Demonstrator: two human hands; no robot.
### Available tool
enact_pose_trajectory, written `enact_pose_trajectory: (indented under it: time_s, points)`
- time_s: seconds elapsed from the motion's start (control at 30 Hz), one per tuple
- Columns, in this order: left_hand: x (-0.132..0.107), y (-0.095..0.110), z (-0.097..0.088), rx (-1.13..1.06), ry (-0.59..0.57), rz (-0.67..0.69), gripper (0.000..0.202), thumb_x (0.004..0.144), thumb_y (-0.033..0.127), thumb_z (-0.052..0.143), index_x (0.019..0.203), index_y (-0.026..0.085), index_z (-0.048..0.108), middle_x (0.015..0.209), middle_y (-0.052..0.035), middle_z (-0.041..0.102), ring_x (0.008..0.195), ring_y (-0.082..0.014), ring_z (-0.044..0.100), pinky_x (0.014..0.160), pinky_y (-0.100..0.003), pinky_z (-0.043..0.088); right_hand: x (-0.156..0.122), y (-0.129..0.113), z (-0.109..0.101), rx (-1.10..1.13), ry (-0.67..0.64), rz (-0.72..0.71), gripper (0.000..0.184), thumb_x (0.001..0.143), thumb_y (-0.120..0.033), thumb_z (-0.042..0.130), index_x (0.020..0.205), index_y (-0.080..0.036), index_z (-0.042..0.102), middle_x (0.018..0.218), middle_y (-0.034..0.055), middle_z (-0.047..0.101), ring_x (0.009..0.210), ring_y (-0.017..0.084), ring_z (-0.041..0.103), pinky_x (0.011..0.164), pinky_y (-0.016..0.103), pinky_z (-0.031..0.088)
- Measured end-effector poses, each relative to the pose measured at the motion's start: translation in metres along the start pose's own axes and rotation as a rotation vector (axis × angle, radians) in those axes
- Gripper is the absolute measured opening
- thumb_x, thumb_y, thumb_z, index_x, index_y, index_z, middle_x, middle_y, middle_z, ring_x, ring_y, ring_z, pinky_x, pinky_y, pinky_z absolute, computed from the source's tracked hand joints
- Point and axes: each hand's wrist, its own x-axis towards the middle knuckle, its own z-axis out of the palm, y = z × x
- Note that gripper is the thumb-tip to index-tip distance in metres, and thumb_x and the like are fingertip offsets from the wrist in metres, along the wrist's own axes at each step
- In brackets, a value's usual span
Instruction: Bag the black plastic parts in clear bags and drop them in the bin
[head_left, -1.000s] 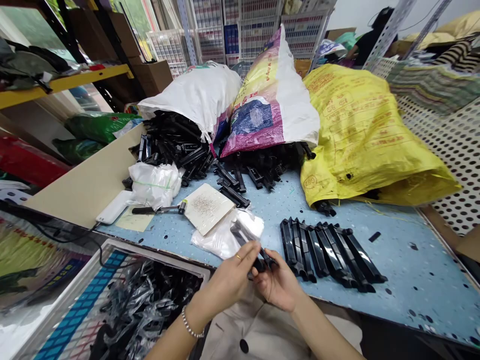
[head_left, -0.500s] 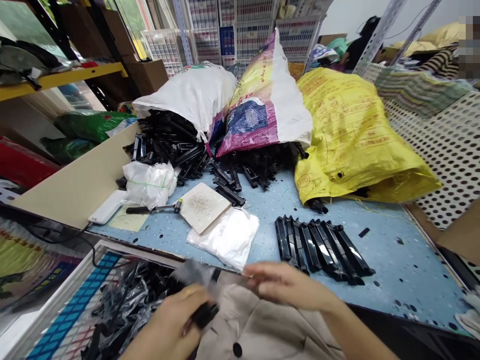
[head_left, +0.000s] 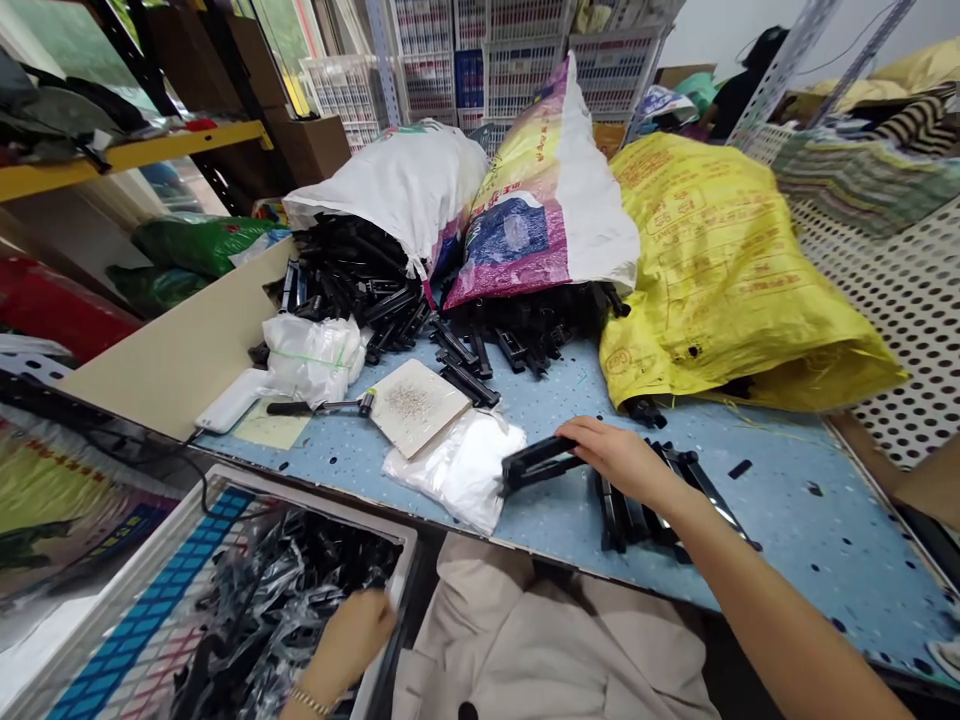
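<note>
My right hand [head_left: 615,455] is closed on a long black plastic part [head_left: 536,462], lifting its left end just above the blue table [head_left: 787,530]. Under my wrist lies a row of several like black parts [head_left: 645,500]. A stack of clear plastic bags [head_left: 461,465] lies just left of the held part. My left hand [head_left: 352,635] is low at the edge of a white crate [head_left: 225,600] of bagged black parts; its fingers reach down into the crate and are hidden.
Three sacks lie at the back of the table: white [head_left: 397,185], pink and white [head_left: 544,210], yellow [head_left: 720,260], with black parts [head_left: 360,280] spilling out. A small hammer [head_left: 319,407], a beige pad [head_left: 416,403] and a white bundle [head_left: 315,355] sit left. Perforated rack [head_left: 900,290] at right.
My left hand has carried the bagged part down into the crate at lower left. My right hand has reached forward to the row and taken hold of a black part.
</note>
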Motion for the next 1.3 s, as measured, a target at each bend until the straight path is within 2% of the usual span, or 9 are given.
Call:
enact_pose_trajectory:
  time_s: [0.13, 0.23, 0.33, 0.53, 0.63, 0.83, 0.97, 1.1, 1.3]
  points:
    - [0.052, 0.085, -0.024, -0.108, 0.456, 0.363, 0.019, 0.086, 0.024, 0.051, 0.095, 0.016, 0.065, 0.097, -0.0116, 0.065, 0.097, -0.0246, 0.059, 0.087, -0.036, 0.045, -0.01, -0.021, 0.014, 0.6, 0.163, 0.26, 0.034, 0.083, -0.036, 0.056, 0.114, -0.022, 0.062, 0.104, 0.0067, 0.068, 0.094, 0.022, 0.063, 0.083, 0.036, 0.05]
    - [0.084, 0.12, -0.035, -0.296, 0.457, 0.354, 0.008, 0.077, 0.011, 0.057, 0.077, 0.015, 0.064, 0.092, -0.0116, 0.063, 0.095, -0.0257, 0.057, 0.086, -0.039, 0.045, -0.017, -0.037, 0.031, 1.048, 0.156, 0.441, 0.04, 0.079, -0.043, 0.064, 0.11, -0.019, 0.064, 0.101, 0.0076, 0.071, 0.091, 0.021, 0.064, 0.079, 0.033, 0.051]
    - [0.105, 0.115, -0.043, -0.453, 0.389, 0.299, 0.013, 0.071, 0.011, 0.061, 0.06, 0.016, 0.056, 0.07, -0.0036, 0.06, 0.073, -0.0189, 0.059, 0.07, -0.031, 0.046, -0.026, -0.05, 0.044, 1.35, 0.138, 0.555, 0.034, 0.075, -0.043, 0.07, 0.098, -0.017, 0.068, 0.094, 0.0083, 0.073, 0.09, 0.021, 0.066, 0.08, 0.031, 0.051]
    - [0.119, 0.089, -0.056, -0.646, 0.276, 0.312, 0.029, 0.079, 0.041, 0.056, 0.064, 0.016, 0.056, 0.055, 0.0027, 0.055, 0.05, -0.0114, 0.05, 0.051, -0.023, 0.041, -0.02, -0.079, 0.065, 1.692, -0.057, 0.63, 0.032, 0.071, -0.034, 0.077, 0.097, -0.016, 0.07, 0.099, 0.0085, 0.072, 0.088, 0.02, 0.07, 0.081, 0.028, 0.054]
    - [0.114, 0.095, -0.053, -0.656, 0.286, 0.324, 0.028, 0.082, 0.038, 0.05, 0.067, 0.016, 0.058, 0.058, 0.0002, 0.057, 0.055, -0.0133, 0.052, 0.055, -0.025, 0.043, -0.004, -0.086, 0.073, 1.74, -0.052, 0.629, 0.034, 0.069, -0.032, 0.078, 0.097, -0.014, 0.07, 0.094, 0.0094, 0.073, 0.085, 0.021, 0.071, 0.078, 0.029, 0.056]
    - [0.103, 0.113, -0.041, -0.516, 0.394, 0.41, 0.007, 0.073, 0.023, 0.062, 0.071, 0.018, 0.058, 0.091, -0.008, 0.059, 0.093, -0.023, 0.053, 0.085, -0.036, 0.042, -0.001, -0.072, 0.067, 1.749, 0.063, 0.623, 0.031, 0.071, -0.03, 0.076, 0.097, -0.015, 0.07, 0.101, 0.0094, 0.073, 0.088, 0.02, 0.07, 0.076, 0.026, 0.057]
    - [0.116, 0.108, -0.047, -0.581, 0.358, 0.346, 0.014, 0.071, 0.019, 0.062, 0.06, 0.018, 0.052, 0.07, -0.0018, 0.054, 0.071, -0.0168, 0.053, 0.069, -0.029, 0.042, -0.013, -0.069, 0.066, 1.76, 0.037, 0.648, 0.028, 0.074, -0.029, 0.075, 0.098, -0.014, 0.071, 0.106, 0.01, 0.071, 0.087, 0.018, 0.07, 0.073, 0.022, 0.057]
    - [0.125, 0.098, -0.058, -0.745, 0.285, 0.279, 0.028, 0.067, 0.036, 0.068, 0.057, 0.017, 0.05, 0.055, 0.0048, 0.047, 0.053, -0.0105, 0.045, 0.053, -0.023, 0.035, -0.014, -0.073, 0.068, 1.823, 0.027, 0.642, 0.024, 0.077, -0.027, 0.072, 0.095, -0.011, 0.071, 0.108, 0.0122, 0.07, 0.084, 0.016, 0.07, 0.071, 0.02, 0.057]
    - [0.118, 0.098, -0.058, -0.964, 0.169, 0.252, 0.032, 0.061, 0.045, 0.07, 0.061, 0.015, 0.058, 0.053, 0.0043, 0.052, 0.047, -0.008, 0.043, 0.047, -0.021, 0.033, -0.002, -0.081, 0.07, 1.846, -0.069, 0.608, 0.023, 0.078, -0.027, 0.071, 0.095, -0.011, 0.07, 0.103, 0.0127, 0.071, 0.088, 0.018, 0.069, 0.07, 0.021, 0.057]
